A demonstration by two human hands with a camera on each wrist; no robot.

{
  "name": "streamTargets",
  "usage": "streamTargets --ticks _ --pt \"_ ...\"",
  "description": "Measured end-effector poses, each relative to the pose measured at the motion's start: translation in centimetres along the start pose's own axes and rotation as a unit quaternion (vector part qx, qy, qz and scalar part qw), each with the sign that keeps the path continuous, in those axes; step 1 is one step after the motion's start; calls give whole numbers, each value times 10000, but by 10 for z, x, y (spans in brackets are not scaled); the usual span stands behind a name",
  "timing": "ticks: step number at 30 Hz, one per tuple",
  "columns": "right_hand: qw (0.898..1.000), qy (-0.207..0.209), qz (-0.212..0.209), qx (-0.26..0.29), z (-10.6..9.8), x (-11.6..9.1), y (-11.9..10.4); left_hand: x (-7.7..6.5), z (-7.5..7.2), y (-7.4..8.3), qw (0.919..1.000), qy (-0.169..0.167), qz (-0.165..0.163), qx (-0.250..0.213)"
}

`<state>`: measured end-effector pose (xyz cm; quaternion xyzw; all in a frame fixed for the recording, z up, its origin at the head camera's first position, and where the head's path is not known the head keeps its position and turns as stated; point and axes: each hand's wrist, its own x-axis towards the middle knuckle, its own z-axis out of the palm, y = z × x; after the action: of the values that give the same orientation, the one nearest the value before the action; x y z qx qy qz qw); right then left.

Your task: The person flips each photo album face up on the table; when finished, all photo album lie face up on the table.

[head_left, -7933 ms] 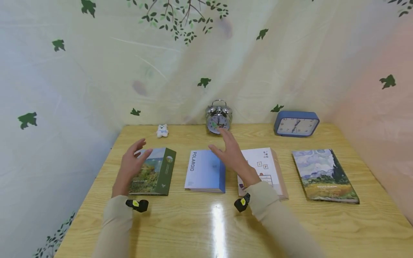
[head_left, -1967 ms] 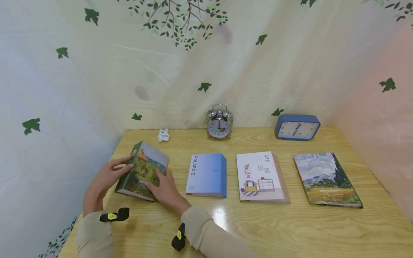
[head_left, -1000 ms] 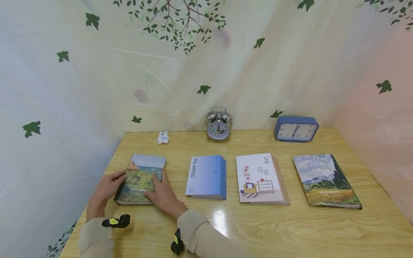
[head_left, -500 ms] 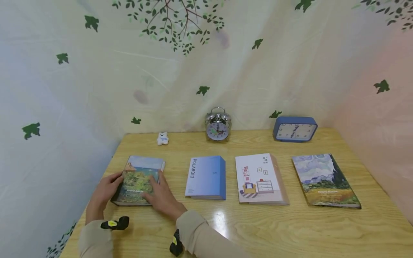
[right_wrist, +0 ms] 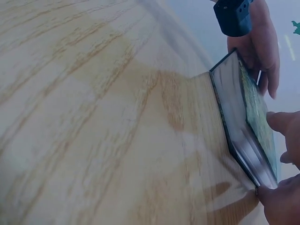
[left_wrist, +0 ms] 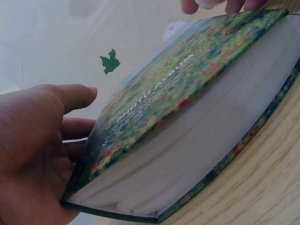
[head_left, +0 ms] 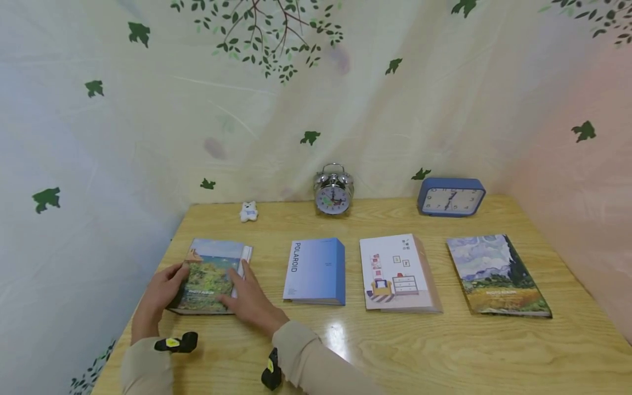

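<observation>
On the left of the table lies a thick photo album (head_left: 209,274) with a painted seaside-garden cover, front up. My left hand (head_left: 157,293) holds its spine side, fingers behind the spine and thumb (left_wrist: 77,97) by the cover's edge in the left wrist view. At the opposite edge my right hand (head_left: 253,303) grips the album, thumb (right_wrist: 281,122) on the cover and a finger low at the page edge in the right wrist view. The cover sits shifted left over the pages, so a white strip (head_left: 247,253) shows along the right edge.
Rightward in a row lie a blue POLAROID album (head_left: 313,271), a white album (head_left: 397,274) with drawn furniture and a landscape-painting album (head_left: 498,274). Behind stand a white bear figure (head_left: 249,212), a silver alarm clock (head_left: 333,195) and a blue clock (head_left: 451,198), near the curtain (head_left: 276,120).
Since the first frame the album has been turned over, its spine now left instead of right. It was tilted two seconds ago and now lies flatter, its cover slid slightly left.
</observation>
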<state>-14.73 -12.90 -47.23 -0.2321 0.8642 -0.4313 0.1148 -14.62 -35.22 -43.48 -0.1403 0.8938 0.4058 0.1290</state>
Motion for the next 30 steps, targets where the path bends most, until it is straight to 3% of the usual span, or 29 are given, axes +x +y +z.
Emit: streamTargets --ticks 7,15,24,30 --pt "9999 11 19 114 -12 1 0 1 -1 2 9995 96 -2 307" --pt "9995 298 47 -120 -36 3 -5 1 1 10 9955 794 105 512" --pt "9974 649 -30 -320 -62 3 8 -7 8 27 9783 1882 842 215" --pt "9961 858 -135 -167 -89 -3 19 -8 20 44 9753 1859 1194 -28"
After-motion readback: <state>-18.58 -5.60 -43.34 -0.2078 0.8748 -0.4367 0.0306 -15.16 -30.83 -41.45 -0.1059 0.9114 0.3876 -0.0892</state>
